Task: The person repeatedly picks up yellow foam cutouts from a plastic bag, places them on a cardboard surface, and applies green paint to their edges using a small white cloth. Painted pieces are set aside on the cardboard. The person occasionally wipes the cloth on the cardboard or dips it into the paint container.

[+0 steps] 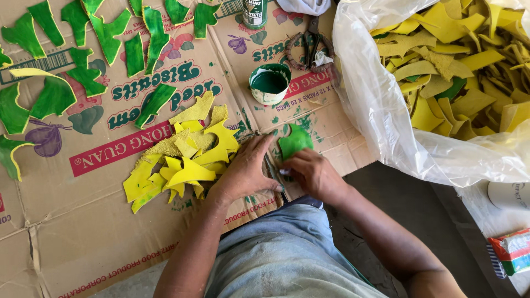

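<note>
Head view, piece in hand: a small flat cut-out shape painted glossy green (pixel 295 141), lobed at its top edge, lying on the flattened brown cardboard sheet (pixel 83 221) just in front of my lap, between both hands.
Head view, right hand: my right hand (pixel 313 174) is curled, fingers drawn together, fingertips pressing on the lower edge of the green piece; I cannot tell whether it pinches the piece or only pins it down.
Head view, left hand: my left hand (pixel 247 168) is loosely bent with fingers close together, closed around a thin dark stick-like tool (pixel 273 170) that runs down between the two hands; its tip is hidden.
Head view, nearby: a heap of unpainted yellow cut-out pieces (pixel 185 157) touches my left hand's outer side.
Head view, paint: a small round tub of green paint (pixel 269 83) stands on the cardboard beyond the hands.
Head view, finished lot: green painted pieces (pixel 110 38) are spread apart at the far left.
Head view, right side: a clear plastic bag of yellow scraps (pixel 452 72).
</note>
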